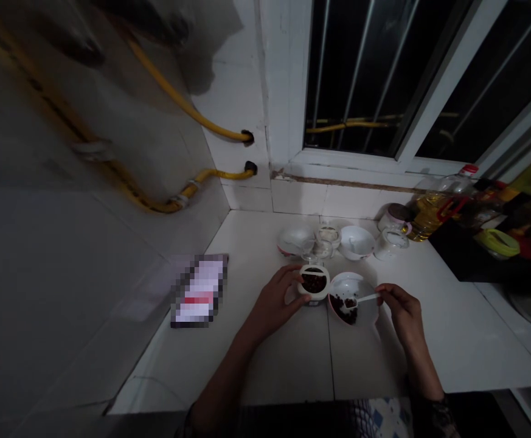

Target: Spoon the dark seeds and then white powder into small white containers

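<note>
No legible text, label, brand, number or sign found. Dark marking along the yellow hose (67, 123) is blurred; the bright-faced rectangular object (199, 291) is pixelated, unreadable.

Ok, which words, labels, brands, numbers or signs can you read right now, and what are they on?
None can be read.
Yellow pipe: dark marks along it, too blurred.
Flat item beside the left wall: pixelated, nothing legible.
Oil bottle: no legible label.
Jar at the left hand, bowl beside it: no lettering I can make out.
</note>
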The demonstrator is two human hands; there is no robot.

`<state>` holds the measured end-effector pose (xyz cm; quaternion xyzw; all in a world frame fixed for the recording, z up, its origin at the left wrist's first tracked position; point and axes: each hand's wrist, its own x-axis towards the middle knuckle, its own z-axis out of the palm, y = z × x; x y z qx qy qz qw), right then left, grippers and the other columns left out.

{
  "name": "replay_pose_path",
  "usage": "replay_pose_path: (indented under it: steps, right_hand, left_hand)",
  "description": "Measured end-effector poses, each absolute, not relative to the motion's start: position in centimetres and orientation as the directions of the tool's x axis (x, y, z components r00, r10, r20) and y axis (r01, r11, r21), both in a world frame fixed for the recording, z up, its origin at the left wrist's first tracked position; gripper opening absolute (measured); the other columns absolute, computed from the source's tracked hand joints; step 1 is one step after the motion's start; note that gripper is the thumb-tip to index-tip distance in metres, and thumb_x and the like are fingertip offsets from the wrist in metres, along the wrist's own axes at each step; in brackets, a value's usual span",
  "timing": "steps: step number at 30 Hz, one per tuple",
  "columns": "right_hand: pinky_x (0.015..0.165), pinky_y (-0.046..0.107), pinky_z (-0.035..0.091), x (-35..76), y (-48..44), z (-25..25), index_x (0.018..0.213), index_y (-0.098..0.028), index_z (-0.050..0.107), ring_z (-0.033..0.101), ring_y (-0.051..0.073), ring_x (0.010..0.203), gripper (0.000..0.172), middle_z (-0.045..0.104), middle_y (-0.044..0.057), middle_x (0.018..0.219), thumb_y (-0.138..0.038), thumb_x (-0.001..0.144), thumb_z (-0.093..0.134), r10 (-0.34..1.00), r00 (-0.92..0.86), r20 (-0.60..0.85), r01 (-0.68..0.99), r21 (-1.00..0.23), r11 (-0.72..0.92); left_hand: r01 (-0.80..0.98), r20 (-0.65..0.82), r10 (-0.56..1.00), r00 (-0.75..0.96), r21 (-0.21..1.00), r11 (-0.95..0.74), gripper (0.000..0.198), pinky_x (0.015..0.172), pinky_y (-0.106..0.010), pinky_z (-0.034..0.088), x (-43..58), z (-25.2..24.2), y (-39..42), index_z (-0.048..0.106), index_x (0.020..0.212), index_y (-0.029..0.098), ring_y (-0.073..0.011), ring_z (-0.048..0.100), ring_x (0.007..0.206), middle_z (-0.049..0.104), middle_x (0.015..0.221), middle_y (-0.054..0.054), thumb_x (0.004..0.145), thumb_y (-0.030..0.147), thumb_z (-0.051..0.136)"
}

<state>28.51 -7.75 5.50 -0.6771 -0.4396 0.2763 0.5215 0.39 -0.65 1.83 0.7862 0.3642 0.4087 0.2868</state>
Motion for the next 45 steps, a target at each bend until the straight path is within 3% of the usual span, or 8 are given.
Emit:
replay_pose_path:
  steps: [6, 11, 16, 19, 22, 33, 41, 45]
  right_hand:
    - [0.065, 0.031, 0.043, 28.1, -7.0, 5.7, 0.067, -0.020, 0.068, 0.056, 0.019, 0.060, 0.021, 0.059, -0.001, 0.055, -0.042, 0.065, 0.067, 0.876, 0.473, 0.094, 0.244, -0.969, -0.027]
    - [0.070, 0.033, 0.046, 26.0, -5.8, 7.0, 0.077, -0.021, 0.069, 0.059, 0.020, 0.066, 0.022, 0.061, 0.000, 0.061, -0.042, 0.078, 0.062, 0.842, 0.446, 0.302, 0.401, -0.909, 0.114]
    - [0.087, 0.040, 0.047, 23.1, -5.1, 8.3, 0.088, -0.023, 0.068, 0.064, 0.024, 0.095, 0.018, 0.071, 0.005, 0.080, -0.023, 0.092, 0.051, 0.729, 0.102, 0.677, 0.698, -0.571, 0.432]
    - [0.097, 0.046, 0.045, 22.4, -5.2, 8.5, 0.095, -0.025, 0.068, 0.064, 0.025, 0.102, 0.026, 0.073, 0.004, 0.082, -0.011, 0.089, 0.047, 0.657, -0.183, 0.731, 0.759, -0.320, 0.567]
    - [0.102, 0.050, 0.042, 23.2, -5.5, 8.1, 0.097, -0.026, 0.067, 0.066, 0.025, 0.099, 0.029, 0.073, 0.003, 0.084, -0.009, 0.088, 0.046, 0.627, -0.220, 0.747, 0.805, -0.225, 0.550]
    - [0.092, 0.046, 0.043, 28.6, -6.5, 4.5, 0.086, -0.022, 0.066, 0.064, 0.024, 0.085, 0.018, 0.072, 0.005, 0.082, -0.015, 0.087, 0.050, 0.759, -0.037, 0.650, 0.914, -0.285, 0.288]
    - [0.099, 0.049, 0.040, 26.7, -6.1, 3.4, 0.079, -0.024, 0.069, 0.064, 0.027, 0.085, 0.020, 0.068, 0.002, 0.065, -0.030, 0.085, 0.051, 0.900, 0.152, 0.409, 0.725, -0.665, 0.180]
    - [0.084, 0.041, 0.046, 26.8, -6.3, 4.2, 0.069, -0.024, 0.068, 0.061, 0.026, 0.078, 0.021, 0.066, 0.002, 0.061, -0.039, 0.079, 0.056, 0.913, 0.295, 0.280, 0.577, -0.814, 0.064]
  left_hand:
    - [0.336, 0.445, 0.803, 0.397, 0.744, -0.578, 0.018, 0.100, -0.043, 0.051, 0.5, 2.0, -0.6, 0.056, 0.101, 0.024, -0.0245, 0.060, 0.121, 0.059, 0.131, -0.010, 0.088, 0.028, 0.067]
    - [0.322, 0.467, 0.794, 0.389, 0.738, -0.592, 0.018, 0.101, -0.043, 0.051, 0.5, 1.8, -0.5, 0.056, 0.100, 0.024, -0.0243, 0.061, 0.120, 0.060, 0.129, -0.010, 0.087, 0.029, 0.068]
    - [0.330, 0.457, 0.797, 0.396, 0.739, -0.588, 0.018, 0.099, -0.042, 0.051, 0.6, 2.0, -0.6, 0.056, 0.100, 0.024, -0.0248, 0.060, 0.120, 0.060, 0.129, -0.010, 0.088, 0.028, 0.068]
    - [0.319, 0.465, 0.792, 0.396, 0.738, -0.594, 0.019, 0.100, -0.042, 0.051, 0.6, 2.1, -0.6, 0.055, 0.101, 0.024, -0.0244, 0.060, 0.119, 0.060, 0.128, -0.010, 0.088, 0.028, 0.068]
    - [0.320, 0.467, 0.794, 0.390, 0.740, -0.592, 0.018, 0.100, -0.042, 0.051, 0.6, 2.2, -0.7, 0.055, 0.100, 0.024, -0.0241, 0.060, 0.120, 0.059, 0.129, -0.010, 0.088, 0.028, 0.068]
    - [0.342, 0.451, 0.800, 0.396, 0.736, -0.584, 0.018, 0.101, -0.043, 0.051, 0.4, 1.9, -0.6, 0.056, 0.102, 0.023, -0.0244, 0.060, 0.121, 0.059, 0.131, -0.010, 0.088, 0.029, 0.067]
    - [0.344, 0.463, 0.791, 0.401, 0.724, -0.598, 0.019, 0.100, -0.043, 0.052, 0.4, 2.1, -0.6, 0.056, 0.101, 0.023, -0.0245, 0.061, 0.121, 0.060, 0.130, -0.011, 0.088, 0.028, 0.068]
    - [0.356, 0.450, 0.797, 0.403, 0.725, -0.590, 0.020, 0.100, -0.043, 0.052, 0.4, 2.0, -0.6, 0.056, 0.101, 0.024, -0.0245, 0.061, 0.121, 0.059, 0.132, -0.010, 0.087, 0.028, 0.069]
